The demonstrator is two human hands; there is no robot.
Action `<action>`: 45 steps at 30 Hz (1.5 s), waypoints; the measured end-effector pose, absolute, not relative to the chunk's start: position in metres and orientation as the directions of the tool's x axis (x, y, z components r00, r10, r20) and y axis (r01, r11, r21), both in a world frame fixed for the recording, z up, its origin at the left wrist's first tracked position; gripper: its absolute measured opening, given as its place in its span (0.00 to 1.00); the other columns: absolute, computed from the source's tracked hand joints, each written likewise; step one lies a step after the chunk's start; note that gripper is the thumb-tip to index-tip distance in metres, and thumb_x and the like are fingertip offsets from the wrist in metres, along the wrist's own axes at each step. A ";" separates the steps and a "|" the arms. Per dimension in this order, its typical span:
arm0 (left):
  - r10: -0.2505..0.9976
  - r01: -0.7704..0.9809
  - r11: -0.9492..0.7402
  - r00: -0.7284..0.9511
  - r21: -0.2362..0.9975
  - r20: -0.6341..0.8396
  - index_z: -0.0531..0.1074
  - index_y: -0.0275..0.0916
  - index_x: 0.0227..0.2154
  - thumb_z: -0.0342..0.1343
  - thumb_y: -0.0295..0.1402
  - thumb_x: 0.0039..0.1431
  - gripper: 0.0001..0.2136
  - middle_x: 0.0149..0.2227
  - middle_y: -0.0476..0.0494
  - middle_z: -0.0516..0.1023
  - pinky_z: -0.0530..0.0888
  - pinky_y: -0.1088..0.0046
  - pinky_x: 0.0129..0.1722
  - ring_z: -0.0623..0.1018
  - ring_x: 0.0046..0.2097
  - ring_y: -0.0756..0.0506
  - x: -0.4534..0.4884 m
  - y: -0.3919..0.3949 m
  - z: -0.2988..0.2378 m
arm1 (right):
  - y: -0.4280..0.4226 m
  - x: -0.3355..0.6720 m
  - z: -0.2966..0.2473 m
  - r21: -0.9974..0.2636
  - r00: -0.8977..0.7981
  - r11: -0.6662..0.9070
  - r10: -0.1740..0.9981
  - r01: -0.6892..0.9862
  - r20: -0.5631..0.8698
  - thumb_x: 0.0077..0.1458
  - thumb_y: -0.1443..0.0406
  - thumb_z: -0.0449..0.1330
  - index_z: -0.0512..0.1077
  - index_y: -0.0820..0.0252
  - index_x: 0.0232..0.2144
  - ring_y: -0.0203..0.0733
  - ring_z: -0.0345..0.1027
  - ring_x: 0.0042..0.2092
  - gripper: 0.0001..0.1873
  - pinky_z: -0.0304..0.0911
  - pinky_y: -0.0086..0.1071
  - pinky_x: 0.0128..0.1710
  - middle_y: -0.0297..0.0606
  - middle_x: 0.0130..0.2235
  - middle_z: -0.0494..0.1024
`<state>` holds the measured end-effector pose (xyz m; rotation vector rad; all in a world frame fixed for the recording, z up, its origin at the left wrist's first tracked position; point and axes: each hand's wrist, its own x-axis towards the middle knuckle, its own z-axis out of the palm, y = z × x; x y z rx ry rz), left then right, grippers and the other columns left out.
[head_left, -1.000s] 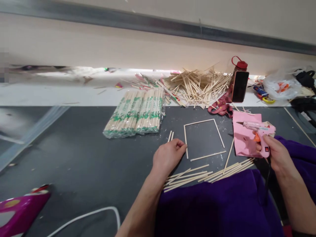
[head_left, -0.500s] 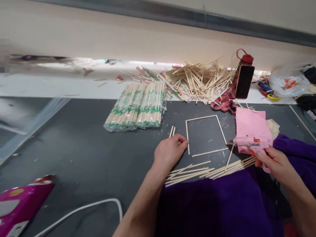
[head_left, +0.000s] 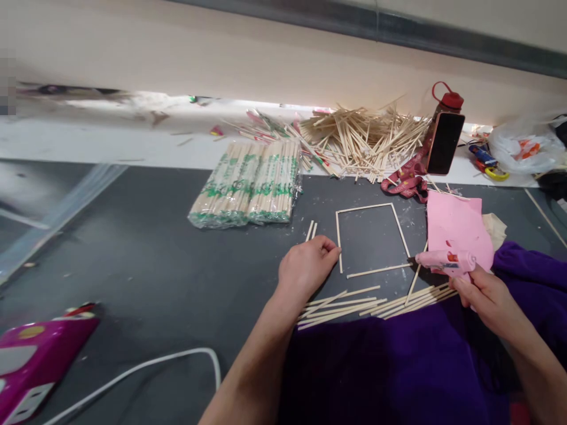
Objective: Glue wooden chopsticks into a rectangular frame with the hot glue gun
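Note:
My right hand (head_left: 485, 295) grips a pink hot glue gun (head_left: 447, 261), its nozzle at the lower right corner of a four-sided outline of wooden chopsticks on the dark table. The outline's left chopstick (head_left: 339, 236) is pinched at its lower part by my left hand (head_left: 308, 262), whose fingers are closed. Along the bottom, a separate chopstick (head_left: 378, 271) lies with its right end near the nozzle and a gap at its left end. Several loose chopsticks (head_left: 341, 308) lie just in front, beside the purple cloth (head_left: 398, 366) over my lap.
Plastic-wrapped chopstick packs (head_left: 248, 186) lie behind my left hand. Farther back are a chopstick heap (head_left: 367, 141), a phone (head_left: 446, 143) against a red-capped bottle (head_left: 452, 99), and scissors (head_left: 496, 173). Pink foam (head_left: 456, 221) lies right; a magenta power strip (head_left: 44, 360) with white cable (head_left: 168, 357) lies left.
The glue gun has tilted and its nozzle has come down to the outline's lower right corner. My left hand stays on the left chopstick. The view has shifted slightly.

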<state>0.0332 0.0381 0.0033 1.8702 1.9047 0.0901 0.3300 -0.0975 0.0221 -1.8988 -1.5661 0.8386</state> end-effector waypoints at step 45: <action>0.958 0.923 0.075 0.038 0.377 -0.284 0.73 0.44 0.29 0.50 0.40 0.56 0.09 0.30 0.50 0.78 0.61 0.72 0.30 0.75 0.32 0.46 0.032 0.039 0.003 | -0.043 0.372 0.017 -0.981 0.746 -0.023 0.646 -0.191 -0.161 0.41 0.56 0.69 0.74 0.61 0.27 0.30 0.63 0.22 0.16 0.60 0.23 0.19 0.30 0.23 0.73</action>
